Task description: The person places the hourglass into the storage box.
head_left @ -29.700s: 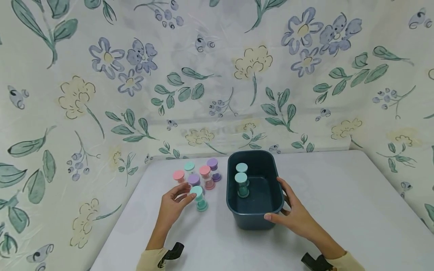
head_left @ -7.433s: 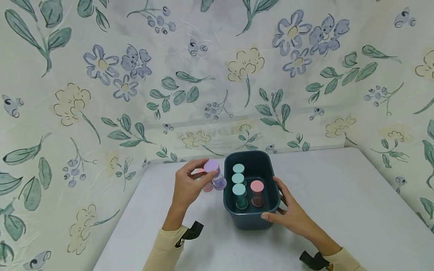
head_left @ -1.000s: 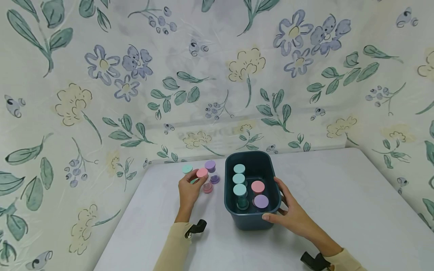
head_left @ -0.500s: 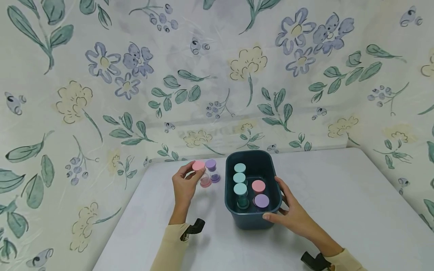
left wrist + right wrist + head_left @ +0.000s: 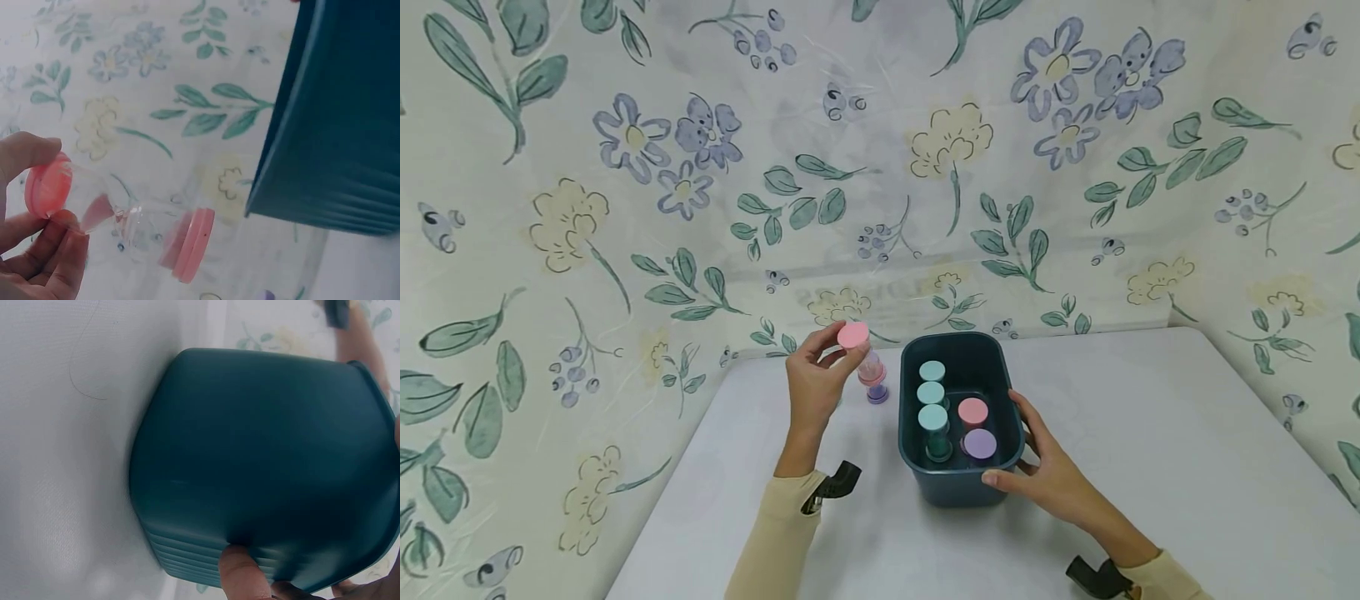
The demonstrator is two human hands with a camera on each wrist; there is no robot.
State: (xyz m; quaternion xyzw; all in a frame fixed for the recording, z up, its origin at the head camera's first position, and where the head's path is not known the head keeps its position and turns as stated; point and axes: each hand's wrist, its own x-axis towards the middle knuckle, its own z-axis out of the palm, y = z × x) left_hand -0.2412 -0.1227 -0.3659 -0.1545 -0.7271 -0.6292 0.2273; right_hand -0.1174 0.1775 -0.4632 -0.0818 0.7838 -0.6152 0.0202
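Pinched by its top cap between my left thumb and fingers, a pink hourglass (image 5: 853, 335) hangs tilted above the table; my left hand (image 5: 815, 385) is left of the bin. In the left wrist view the hourglass's lower pink cap (image 5: 194, 247) points toward the bin. My right hand (image 5: 1056, 482) grips the near right corner of the dark teal bin (image 5: 958, 492), thumb on the front wall. Inside, a column of teal hourglasses (image 5: 933, 418) stands along the left side. Beside it are a pink hourglass (image 5: 972, 412) and a purple hourglass (image 5: 980, 444).
Behind the held hourglass, a purple hourglass (image 5: 877, 396) stands on the white table (image 5: 1120, 408), mostly hidden. A floral cloth (image 5: 880, 192) rises behind the table's far edge.
My left hand has taken the pink hourglass from the table, lifting it up and slightly right. Over the longer span, teal, pink and purple hourglasses went into the bin. The right hand stays put.
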